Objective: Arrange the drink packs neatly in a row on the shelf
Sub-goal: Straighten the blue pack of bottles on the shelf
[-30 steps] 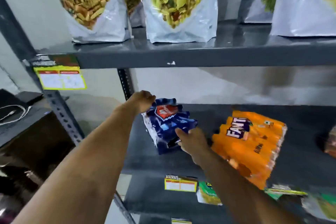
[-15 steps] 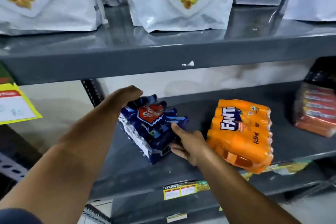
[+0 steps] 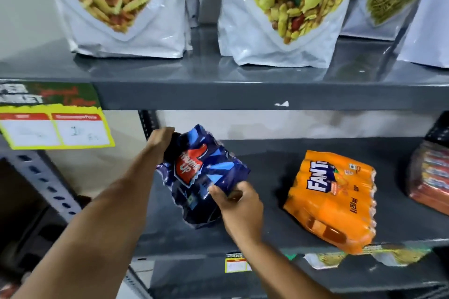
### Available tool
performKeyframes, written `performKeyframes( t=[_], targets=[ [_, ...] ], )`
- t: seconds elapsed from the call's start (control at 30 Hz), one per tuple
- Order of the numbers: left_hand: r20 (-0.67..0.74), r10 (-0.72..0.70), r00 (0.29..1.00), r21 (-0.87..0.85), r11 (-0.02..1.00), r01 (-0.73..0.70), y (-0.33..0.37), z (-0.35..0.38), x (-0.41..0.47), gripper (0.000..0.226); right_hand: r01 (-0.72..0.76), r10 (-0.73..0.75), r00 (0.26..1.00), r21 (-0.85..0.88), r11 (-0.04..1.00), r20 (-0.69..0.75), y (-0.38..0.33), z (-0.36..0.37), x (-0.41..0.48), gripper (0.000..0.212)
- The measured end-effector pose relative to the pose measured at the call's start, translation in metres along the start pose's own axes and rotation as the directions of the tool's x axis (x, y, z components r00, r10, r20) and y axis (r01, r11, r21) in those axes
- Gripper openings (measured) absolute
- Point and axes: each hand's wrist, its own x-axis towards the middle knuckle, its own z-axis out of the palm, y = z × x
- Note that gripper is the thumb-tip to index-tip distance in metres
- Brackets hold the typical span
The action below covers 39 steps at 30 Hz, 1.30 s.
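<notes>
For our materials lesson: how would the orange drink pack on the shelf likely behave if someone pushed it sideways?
The orange drink pack lies flat, so it would probably slide, not roll. Its glossy shrink-wrap looks slippery on the smooth shelf. One corner overhangs the front edge, so it might tip off.

Head view, close, facing forward-down at shelf (image 3: 279, 233)
</notes>
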Motion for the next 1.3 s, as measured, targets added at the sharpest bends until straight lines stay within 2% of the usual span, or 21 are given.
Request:
performKeyframes(
  t=[0.07,0.2,0.33,0.53,0.8,0.87,1.0,1.03,1.07,1.1,1.13,1.17,1.27,1.3],
  targets=[
    [-0.005,-0.042,0.999,-0.121,0.992,0.041,-0.006,-0.014,-0.011,0.025,0.062,-0.063,0.997,0.027,0.998,0.041,-0.004,0.008,-0.014,0.048],
    [-0.004,-0.103,0.995,-0.251,0.963,0.099,-0.026,-0.035,-0.026,0.025,0.072,-0.077,0.980,0.035,0.997,0.184,-0.004,0.027,-0.041,0.056],
    [-0.120,-0.176,0.977,-0.445,0.889,0.105,-0.052,-0.046,-0.030,0.015,0.158,-0.164,0.956,0.043,0.986,0.244,0.004,0.038,-0.062,0.057],
    [-0.159,-0.182,0.970,-0.500,0.862,0.080,-0.057,-0.048,-0.029,0.014,0.256,-0.262,0.938,0.055,0.965,0.227,0.003,0.035,-0.063,0.058],
    [-0.227,-0.129,0.965,-0.500,0.866,-0.002,-0.065,-0.045,-0.050,0.026,0.300,-0.285,0.921,-0.018,0.954,0.267,0.011,0.025,-0.046,0.048],
    [-0.274,-0.132,0.953,-0.509,0.861,-0.027,-0.069,-0.044,-0.061,0.027,0.293,-0.299,0.906,0.068,0.954,0.299,0.023,0.016,-0.034,0.044],
    [-0.353,-0.151,0.923,-0.577,0.812,-0.088,-0.083,-0.040,-0.091,0.030,0.092,-0.232,0.884,0.337,0.937,0.405,0.052,0.002,-0.006,0.045],
    [-0.397,-0.131,0.908,-0.555,0.822,-0.124,-0.088,-0.039,-0.099,0.031,0.061,-0.224,0.871,0.357,0.932,0.436,0.058,-0.002,-0.001,0.045],
    [-0.475,-0.076,0.877,-0.464,0.868,-0.176,-0.092,-0.040,-0.108,0.029,0.032,-0.219,0.852,0.371,0.928,0.475,0.062,-0.005,0.005,0.047],
    [-0.538,0.019,0.843,-0.258,0.948,-0.186,-0.098,-0.041,-0.113,0.026,0.004,-0.212,0.830,0.375,0.927,0.515,0.064,-0.009,0.009,0.049],
    [-0.559,0.106,0.822,-0.052,0.985,-0.163,-0.103,-0.041,-0.119,0.022,-0.018,-0.206,0.807,0.371,0.928,0.554,0.066,-0.012,0.014,0.051],
    [-0.587,0.139,0.798,0.050,0.989,-0.136,-0.108,-0.042,-0.125,0.020,-0.025,-0.203,0.787,0.360,0.933,0.582,0.066,-0.015,0.017,0.051],
    [-0.583,0.170,0.795,0.041,0.983,-0.180,-0.117,-0.044,-0.147,0.024,-0.010,-0.194,0.761,0.311,0.950,0.619,0.066,-0.022,0.022,0.049],
    [-0.569,0.167,0.805,-0.021,0.976,-0.218,-0.120,-0.045,-0.150,0.026,0.004,-0.186,0.760,0.283,0.959,0.622,0.068,-0.022,0.022,0.050]
  ],
)
